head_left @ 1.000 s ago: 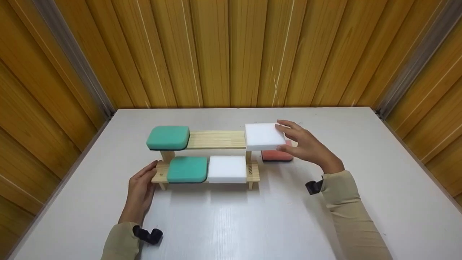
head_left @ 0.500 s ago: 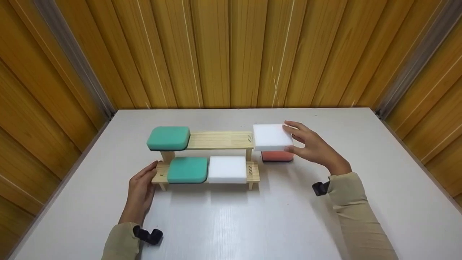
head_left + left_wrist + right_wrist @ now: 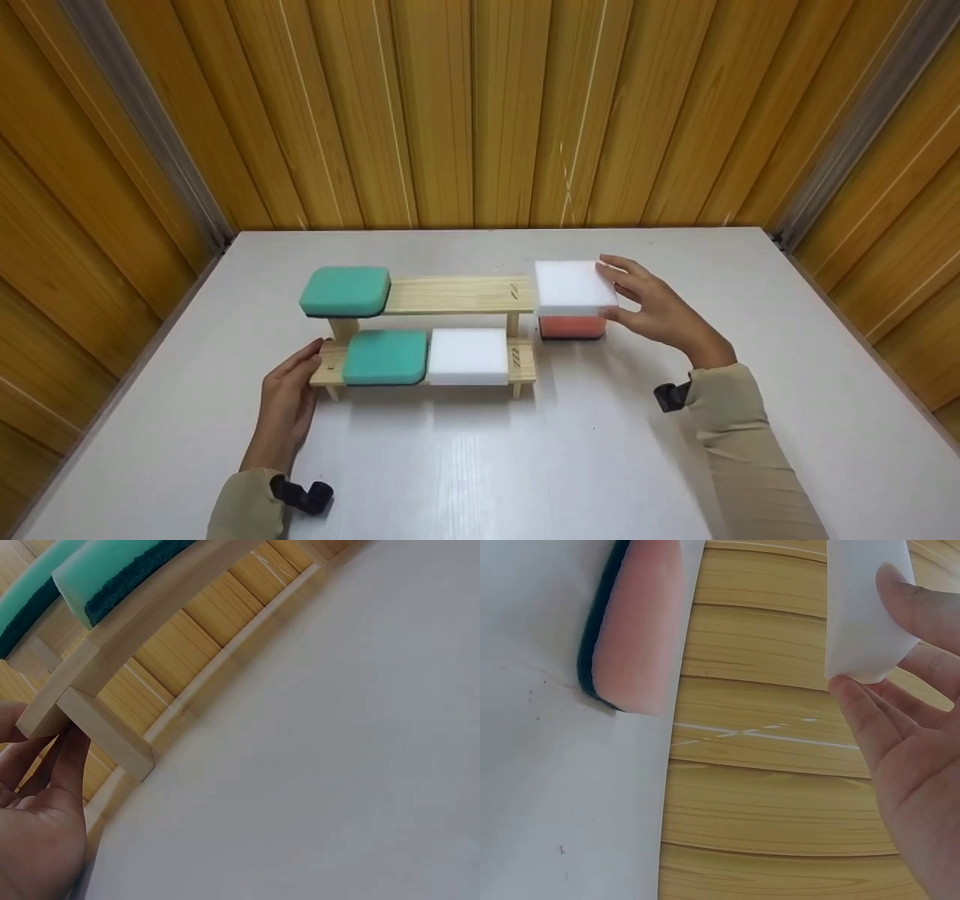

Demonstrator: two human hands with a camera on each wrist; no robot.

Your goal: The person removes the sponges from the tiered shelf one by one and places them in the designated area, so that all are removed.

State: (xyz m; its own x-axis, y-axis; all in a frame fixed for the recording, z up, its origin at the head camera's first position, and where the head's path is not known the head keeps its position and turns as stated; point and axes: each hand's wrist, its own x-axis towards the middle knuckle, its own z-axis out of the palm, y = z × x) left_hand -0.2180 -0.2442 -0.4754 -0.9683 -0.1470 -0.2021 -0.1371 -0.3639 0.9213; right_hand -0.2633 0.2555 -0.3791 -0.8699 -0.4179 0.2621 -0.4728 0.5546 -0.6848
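My right hand [image 3: 652,307] pinches a white sponge [image 3: 574,286] by its right side, thumb on the near edge and fingers at the far side. That sponge is held in the air just off the right end of the wooden two-tier rack's upper board [image 3: 457,295]. A pink sponge with a dark scouring side [image 3: 641,630] lies on the table below, partly hidden by it in the head view. At the rack's lower left end, my left hand [image 3: 285,397] grips the lower board [image 3: 56,705], fingers underneath it. A green sponge [image 3: 386,356] and another white sponge [image 3: 469,356] sit side by side on that board.
A second green sponge [image 3: 346,291] rests on the left end of the upper board. The rack stands on a white table [image 3: 465,472], and wood-patterned panels [image 3: 435,112] rise behind it and at both sides.
My right hand has carried the white sponge rightward, off the upper board's right end, uncovering markings there. My left hand keeps its grip on the rack. The head view has shifted slightly.
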